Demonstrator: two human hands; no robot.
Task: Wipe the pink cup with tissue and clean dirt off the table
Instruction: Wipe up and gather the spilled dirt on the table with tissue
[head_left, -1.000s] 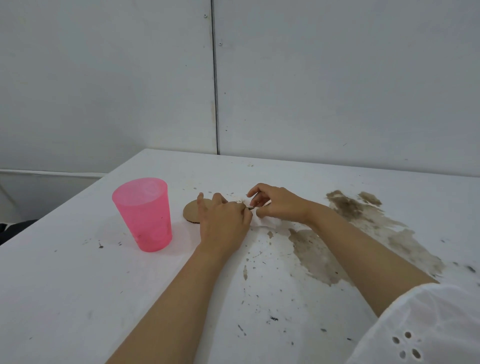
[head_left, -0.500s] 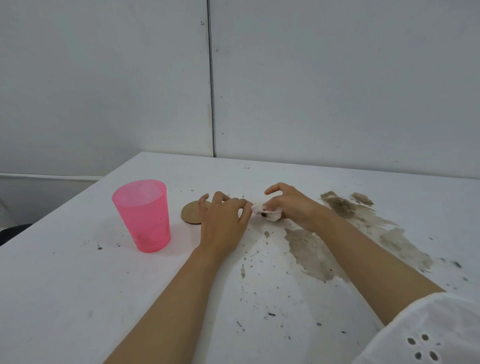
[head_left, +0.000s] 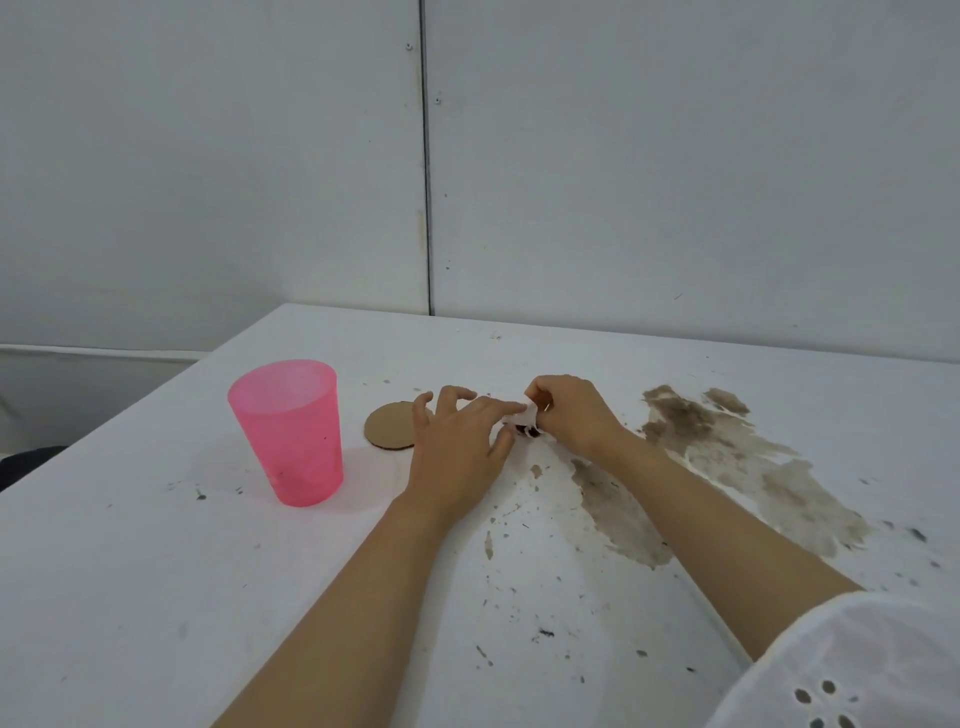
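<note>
white table (head_left: 156, 571) bears upright pink cup (head_left: 288, 431); right hand (head_left: 571, 415) fingers pinch tissue (head_left: 527, 413), left hand (head_left: 457, 452) fingers spread.

Cardboard disc (head_left: 387, 428) partly behind left hand (head_left: 457, 452); tissue (head_left: 527, 414) mostly hidden.

Both bare forearms stretched forward and angled in until the hands nearly met. The left hand (head_left: 460, 447) lay palm down, fingers loosely spread, its forefinger reaching across to touch a scrap of tissue (head_left: 527, 415). The right hand (head_left: 574, 415) was curled, fingertips pinching that tissue. A white sleeve (head_left: 857, 665) covered the right upper arm.
</note>
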